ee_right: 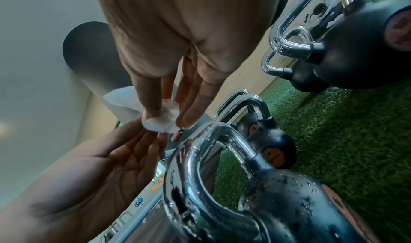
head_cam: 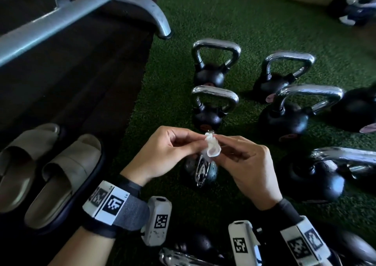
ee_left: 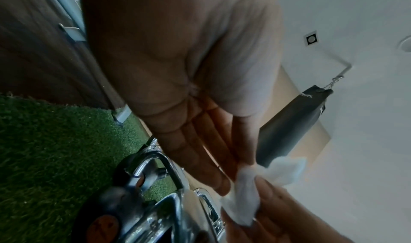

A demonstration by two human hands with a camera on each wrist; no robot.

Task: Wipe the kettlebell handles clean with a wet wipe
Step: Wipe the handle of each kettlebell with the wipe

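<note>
Kettlebells stand in rows on the turf (head_cam: 175,66) in front of me, black bodies with chrome handles, and the wipe (head_cam: 212,146) is up in the air between my hands, not on any of them. My left hand (head_cam: 164,154) pinches one side of the small crumpled white wipe at the fingertips, and my right hand (head_cam: 244,162) pinches the other side, so both grips are clamped on it. From the look of it I am unfolding or re-bunching it, which I judge to be a pause between handles and not a wiping stroke.

Directly beneath my hands sits the nearest kettlebell (head_cam: 201,170), its handle edge-on to me. In the right wrist view its handle (ee_right: 200,152) and body carry water droplets, so I judge this one has probably had a pass. Whether the handles further out, such as the next one up (head_cam: 214,97) or the far one (head_cam: 215,48), are done I cannot tell; they shine, but no wetness shows at that range.

Green artificial turf carries the kettlebells and meets dark wood flooring (head_cam: 77,78) on my left. A grey metal frame (head_cam: 81,15) stands there, and a pair of pale slides (head_cam: 50,170) lies near my left wrist. A dark punching bag (ee_left: 291,129) hangs against a white wall.
</note>
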